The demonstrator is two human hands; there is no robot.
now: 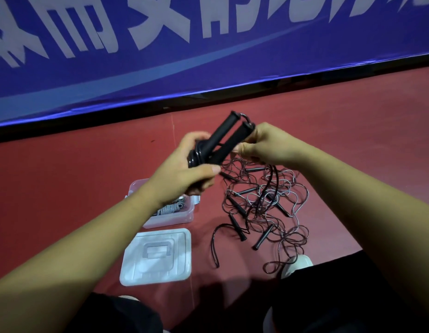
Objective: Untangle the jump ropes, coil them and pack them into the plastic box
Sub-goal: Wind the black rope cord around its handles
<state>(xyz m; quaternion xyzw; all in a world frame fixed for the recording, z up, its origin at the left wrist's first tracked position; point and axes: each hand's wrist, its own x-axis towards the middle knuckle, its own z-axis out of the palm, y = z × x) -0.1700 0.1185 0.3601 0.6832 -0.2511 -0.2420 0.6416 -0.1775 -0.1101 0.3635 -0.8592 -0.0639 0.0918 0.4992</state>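
Note:
My left hand point(189, 168) grips the lower ends of two black jump-rope handles point(223, 137) held side by side, with black cord wound round them near my palm. My right hand point(264, 145) pinches the black cord beside the handles' upper part; the cord hangs from it down to the floor. Below my hands a tangled pile of jump ropes point(264, 205) with several thin black handles lies on the red floor. The clear plastic box point(182, 216) sits under my left wrist, partly hidden, with a coiled grey rope inside.
The box's clear lid point(158, 257) lies flat on the floor in front of the box. A blue banner point(184, 56) runs along the back. My knees in dark clothing and a white shoe point(297, 264) are at the bottom edge.

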